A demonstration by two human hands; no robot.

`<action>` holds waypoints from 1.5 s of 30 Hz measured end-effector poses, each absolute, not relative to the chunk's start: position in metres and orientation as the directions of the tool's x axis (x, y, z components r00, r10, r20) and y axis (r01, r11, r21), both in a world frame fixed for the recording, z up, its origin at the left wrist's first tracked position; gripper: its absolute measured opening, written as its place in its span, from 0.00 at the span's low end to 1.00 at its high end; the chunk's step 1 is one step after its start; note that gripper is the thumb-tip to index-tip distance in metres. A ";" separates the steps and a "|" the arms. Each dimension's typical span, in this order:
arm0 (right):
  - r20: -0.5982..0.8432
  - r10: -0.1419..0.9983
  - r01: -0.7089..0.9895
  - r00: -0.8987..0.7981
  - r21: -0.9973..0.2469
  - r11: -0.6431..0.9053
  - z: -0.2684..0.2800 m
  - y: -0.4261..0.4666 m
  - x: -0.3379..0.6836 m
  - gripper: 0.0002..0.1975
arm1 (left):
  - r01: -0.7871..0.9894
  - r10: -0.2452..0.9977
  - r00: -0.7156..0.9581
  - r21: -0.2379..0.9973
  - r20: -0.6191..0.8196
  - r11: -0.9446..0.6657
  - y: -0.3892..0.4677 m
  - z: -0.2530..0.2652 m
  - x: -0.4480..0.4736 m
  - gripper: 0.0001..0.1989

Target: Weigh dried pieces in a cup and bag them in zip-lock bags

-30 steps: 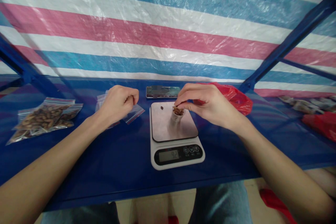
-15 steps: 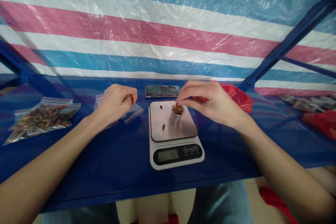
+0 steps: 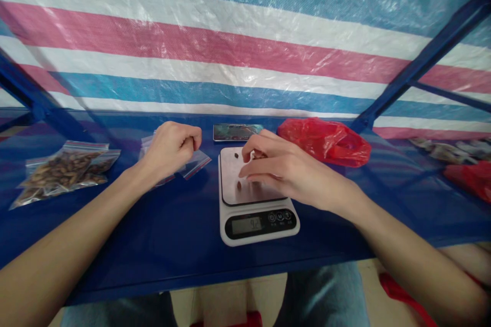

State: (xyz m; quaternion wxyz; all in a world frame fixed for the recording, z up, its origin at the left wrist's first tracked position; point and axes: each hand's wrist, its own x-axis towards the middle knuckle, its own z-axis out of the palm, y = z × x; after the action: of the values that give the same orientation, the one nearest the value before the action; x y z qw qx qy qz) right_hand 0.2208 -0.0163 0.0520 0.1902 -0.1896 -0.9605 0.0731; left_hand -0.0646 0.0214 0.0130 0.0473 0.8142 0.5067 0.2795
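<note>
A kitchen scale with a white body and metal plate stands before me, its display seeming to read 9.2. My right hand is over the plate with curved fingers apart, the fingertips close to a loose dark brown piece. Another small brown piece lies near the plate's far left corner. Behind the hand, the small cup of brown pieces is almost wholly hidden. My left hand is closed in a fist over clear zip bags left of the scale; what it holds, if anything, is hidden.
Filled zip bags of brown pieces lie at the left. A phone is behind the scale, and a red plastic bag is at its back right. Blue metal posts and a striped sheet bound the blue table.
My right hand has moved left and toward me, from pinching at the cup's top to the loose piece, with its fingers spreading. The left fist stays in place.
</note>
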 end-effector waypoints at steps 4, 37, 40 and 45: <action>0.268 0.362 0.337 -0.893 -0.137 0.932 0.048 -0.018 0.214 0.13 | 0.795 0.849 0.341 0.358 0.404 -0.489 0.021 0.012 -0.064 0.13; 0.495 0.479 0.463 -0.725 -0.164 0.871 0.060 0.005 0.250 0.09 | 0.794 0.858 0.330 0.375 0.393 -0.478 0.023 0.010 -0.065 0.13; 0.549 0.495 0.486 -0.674 -0.175 0.856 0.062 0.006 0.252 0.09 | 0.770 0.852 0.321 0.410 0.414 -0.489 0.022 0.011 -0.064 0.14; 0.668 0.520 0.551 -0.533 -0.193 0.812 0.058 0.012 0.259 0.11 | 0.602 0.770 0.437 0.486 0.464 -0.634 0.016 0.015 -0.045 0.12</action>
State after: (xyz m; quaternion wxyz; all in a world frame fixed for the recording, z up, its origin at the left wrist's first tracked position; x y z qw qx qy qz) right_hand 0.2589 0.0119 0.0580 0.3742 -0.3059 -0.8752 -0.0207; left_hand -0.0445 0.0160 0.0152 0.1249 0.8384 0.4092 0.3376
